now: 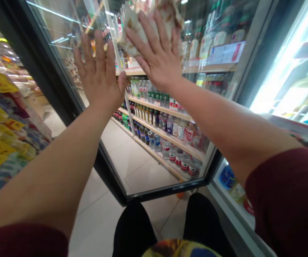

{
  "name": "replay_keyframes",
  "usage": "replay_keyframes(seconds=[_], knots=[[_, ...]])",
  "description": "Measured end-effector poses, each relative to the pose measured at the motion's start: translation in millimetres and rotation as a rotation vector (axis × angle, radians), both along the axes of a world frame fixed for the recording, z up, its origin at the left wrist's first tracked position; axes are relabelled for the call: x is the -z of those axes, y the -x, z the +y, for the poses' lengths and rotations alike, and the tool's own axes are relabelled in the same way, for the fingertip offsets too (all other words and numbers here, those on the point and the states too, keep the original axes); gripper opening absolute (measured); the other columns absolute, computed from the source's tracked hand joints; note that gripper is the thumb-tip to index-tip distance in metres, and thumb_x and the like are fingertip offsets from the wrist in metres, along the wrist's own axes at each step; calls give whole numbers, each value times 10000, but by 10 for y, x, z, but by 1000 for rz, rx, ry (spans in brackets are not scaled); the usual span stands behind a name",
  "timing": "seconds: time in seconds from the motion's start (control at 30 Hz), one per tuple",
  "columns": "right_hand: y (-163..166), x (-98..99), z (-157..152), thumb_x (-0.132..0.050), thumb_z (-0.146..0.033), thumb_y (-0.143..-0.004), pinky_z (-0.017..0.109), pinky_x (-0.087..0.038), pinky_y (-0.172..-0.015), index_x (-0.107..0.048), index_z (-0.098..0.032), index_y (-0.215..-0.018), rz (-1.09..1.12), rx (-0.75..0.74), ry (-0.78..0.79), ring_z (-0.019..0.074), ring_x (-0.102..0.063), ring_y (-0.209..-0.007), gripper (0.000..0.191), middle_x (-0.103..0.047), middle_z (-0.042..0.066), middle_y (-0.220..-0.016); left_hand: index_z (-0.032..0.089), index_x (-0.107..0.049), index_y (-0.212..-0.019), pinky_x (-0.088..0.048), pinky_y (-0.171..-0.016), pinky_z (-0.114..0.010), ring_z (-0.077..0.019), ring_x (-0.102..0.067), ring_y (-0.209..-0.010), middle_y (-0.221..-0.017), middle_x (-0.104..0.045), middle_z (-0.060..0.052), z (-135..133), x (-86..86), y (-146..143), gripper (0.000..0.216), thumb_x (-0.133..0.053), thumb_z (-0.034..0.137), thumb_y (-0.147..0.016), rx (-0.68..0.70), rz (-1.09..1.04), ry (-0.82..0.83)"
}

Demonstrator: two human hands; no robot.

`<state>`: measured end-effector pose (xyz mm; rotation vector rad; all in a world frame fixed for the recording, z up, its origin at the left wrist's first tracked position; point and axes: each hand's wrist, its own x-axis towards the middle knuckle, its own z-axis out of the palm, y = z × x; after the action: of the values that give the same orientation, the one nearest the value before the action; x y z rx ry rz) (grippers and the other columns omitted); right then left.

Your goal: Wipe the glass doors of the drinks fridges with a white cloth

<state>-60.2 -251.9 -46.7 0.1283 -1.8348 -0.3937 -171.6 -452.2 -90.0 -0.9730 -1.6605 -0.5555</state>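
A stained, whitish cloth (135, 30) is pressed against the glass door (143, 178) in the upper middle of the view. My right hand (160, 59) holds it there, palm flat and fingers spread over it. To the left, my left hand (99, 73) lies flat on the same pane, fingers stretched upward and apart, with nothing in it. The door has a dark frame (167, 194) and stands swung out in front of me. Its surface under the cloth and palms is hidden.
Behind the glass, shelves (167, 134) carry rows of drink bottles (179, 157). On the right is a lit cooler (277, 60) with goods inside. Yellow-tagged packages (4, 125) fill a display on the left. My knees (135, 228) are just below the door, over a tiled floor (95, 214).
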Motion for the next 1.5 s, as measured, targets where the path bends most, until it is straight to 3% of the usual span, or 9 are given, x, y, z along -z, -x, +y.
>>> replay_keyframes(seconds=[0.13, 0.27, 0.37, 0.57, 0.83, 0.97, 1.13, 1.33, 1.5], knots=[[-25, -204, 183, -211, -511, -1077, 595, -169, -1316, -288, -386, -1638, 43, 47, 109, 273, -214, -1610, 580, -259, -38, -1712, 271, -144, -1692, 188, -1287, -534, -236, 167, -1603, -1721, 51, 121, 4, -13, 181, 867, -295, 745, -982, -107, 58, 1], [-47, -67, 238, -242, -455, -1044, 613, -174, -1309, -310, -372, -1637, 81, 78, 184, 298, -200, -1612, 603, -256, -26, -1713, 319, -192, -1686, 197, -1300, -528, -236, 147, -1607, -1710, 14, 166, 19, -29, 240, 822, -324, 730, -987, -61, 36, -30], [-101, 37, 297, -255, -498, -1025, 567, -168, -1329, -321, -461, -1605, 3, 36, 151, 265, -188, -1618, 584, -240, -93, -1709, 277, -217, -1682, 181, -1309, -538, -247, 130, -1609, -1719, -18, 123, 25, -25, 63, 839, -350, 713, -977, -65, -20, -19], [-144, -28, 451, -264, -507, -1081, 600, -212, -1303, -334, -356, -1627, 88, 41, 119, 292, -233, -1601, 571, -278, -18, -1706, 206, -210, -1676, 120, -1301, -535, -247, 107, -1608, -1735, -65, -42, 29, 11, -273, 803, -297, 663, -1022, -92, -36, -6], [-149, 100, 565, -195, -561, -1013, 569, -129, -1325, -297, -444, -1614, -10, -5, 195, 237, -147, -1623, 620, -202, -139, -1713, 318, -133, -1695, 233, -1284, -364, -229, 116, -1612, -1682, 107, 238, 7, -12, 284, 830, -254, 720, -979, -143, 127, -21], [-160, 29, 668, -218, -537, -1047, 574, -164, -1314, -295, -351, -1633, 85, 56, 240, 247, -187, -1608, 619, -239, -53, -1717, 313, -62, -1699, 272, -1247, -280, -182, 175, -1597, -1674, 186, 231, 3, -19, 382, 882, -113, 763, -942, -225, 275, -6], [-81, 182, 700, -139, -499, -960, 490, -165, -1316, -340, -495, -1580, 161, 151, 449, 182, -152, -1619, 652, -223, -188, -1692, 285, -133, -1697, 238, -1277, -275, -147, 237, -1571, -1659, 165, 263, 10, 1, 252, 904, -87, 765, -932, -225, 215, -21], [-137, 1, 848, -155, -520, -1048, 601, -189, -1279, -258, -328, -1656, 165, 151, 400, 273, -173, -1614, 646, -217, -12, -1721, 275, -178, -1693, 183, -1308, -327, -210, 101, -1612, -1675, 105, 240, 4, 1, 248, 970, -99, 833, -903, -197, 189, -41], [-86, 160, 956, -87, -516, -974, 581, -178, -1291, -311, -393, -1626, 230, 134, 492, 237, -171, -1618, 700, -229, -92, -1712, 299, -129, -1698, 229, -1275, -262, -145, 212, -1573, -1675, 132, 242, 3, -7, 286, 885, -80, 757, -942, -219, 246, -21]])
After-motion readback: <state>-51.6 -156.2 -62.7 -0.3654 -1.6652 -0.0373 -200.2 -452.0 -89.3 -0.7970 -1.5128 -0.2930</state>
